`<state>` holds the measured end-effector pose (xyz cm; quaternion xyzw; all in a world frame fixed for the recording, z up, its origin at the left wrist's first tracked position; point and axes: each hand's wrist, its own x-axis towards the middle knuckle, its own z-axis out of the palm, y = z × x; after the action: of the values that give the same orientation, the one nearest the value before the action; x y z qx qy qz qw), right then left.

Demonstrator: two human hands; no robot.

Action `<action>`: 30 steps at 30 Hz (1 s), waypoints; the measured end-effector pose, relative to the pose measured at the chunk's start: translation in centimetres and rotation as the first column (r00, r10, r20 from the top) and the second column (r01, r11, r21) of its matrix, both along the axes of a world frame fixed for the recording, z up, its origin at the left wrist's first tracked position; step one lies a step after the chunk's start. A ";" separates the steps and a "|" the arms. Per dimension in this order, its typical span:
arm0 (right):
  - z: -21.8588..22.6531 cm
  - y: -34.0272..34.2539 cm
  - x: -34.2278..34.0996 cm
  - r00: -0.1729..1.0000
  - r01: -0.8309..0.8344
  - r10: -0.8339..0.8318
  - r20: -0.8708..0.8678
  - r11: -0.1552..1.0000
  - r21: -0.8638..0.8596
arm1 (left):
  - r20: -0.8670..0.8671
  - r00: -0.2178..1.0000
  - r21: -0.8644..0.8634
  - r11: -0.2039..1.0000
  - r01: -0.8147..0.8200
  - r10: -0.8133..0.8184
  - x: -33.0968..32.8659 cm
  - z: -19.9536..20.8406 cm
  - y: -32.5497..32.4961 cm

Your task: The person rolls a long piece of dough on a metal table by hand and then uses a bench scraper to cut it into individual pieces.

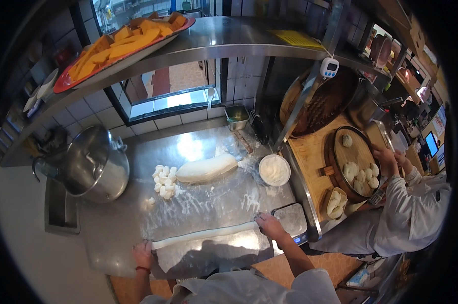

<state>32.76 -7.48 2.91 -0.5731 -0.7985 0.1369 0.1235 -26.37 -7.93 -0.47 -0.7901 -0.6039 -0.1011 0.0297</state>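
White dough rope point(206, 235) lies near the front edge of the worktop point(107, 233), left hand point(143, 252) and right hand point(269, 225) at its ends; whether fingers pinch or press, I cannot tell. Light, even pressure should keep it uniform. Farther back lies a dough log point(207, 168).

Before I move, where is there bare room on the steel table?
Best patch: the steel table between the metal bowl and the left hand. Another, dusted white, lies between the dough log and the dough rope. Crowded: left of the log, with dough pieces, and the right edge, with the white bowl and scale.
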 end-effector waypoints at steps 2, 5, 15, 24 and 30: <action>-0.8 0.5 1.0 0.999 -0.029 0.030 0.020 0.999 -0.040 | 0.028 1.000 0.005 1.000 0.006 -0.007 3.1 -1.0 -0.1; 0.4 1.9 0.9 0.997 -0.072 0.074 0.019 0.996 -0.055 | 0.142 0.989 -0.025 0.999 0.035 -0.031 9.1 -0.3 -0.5; -3.6 16.6 0.3 0.963 -0.041 0.048 -0.264 0.999 0.033 | 0.236 0.863 -0.022 0.885 0.465 -0.448 27.5 0.2 3.8; -3.7 29.1 -0.8 0.927 0.347 -0.355 -0.124 0.934 -0.082 | 0.155 0.843 -0.340 0.773 0.535 -0.515 27.6 -8.0 6.4; -5.0 33.6 0.1 0.836 0.543 -0.549 0.001 0.826 0.154 | 0.172 0.809 -0.247 0.771 0.587 -0.562 27.7 -7.7 7.3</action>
<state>32.82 26.07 -2.07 -0.7696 -0.6118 0.0236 0.1815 1.35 -0.60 -8.15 -0.9271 -0.3421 -0.0508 -0.1446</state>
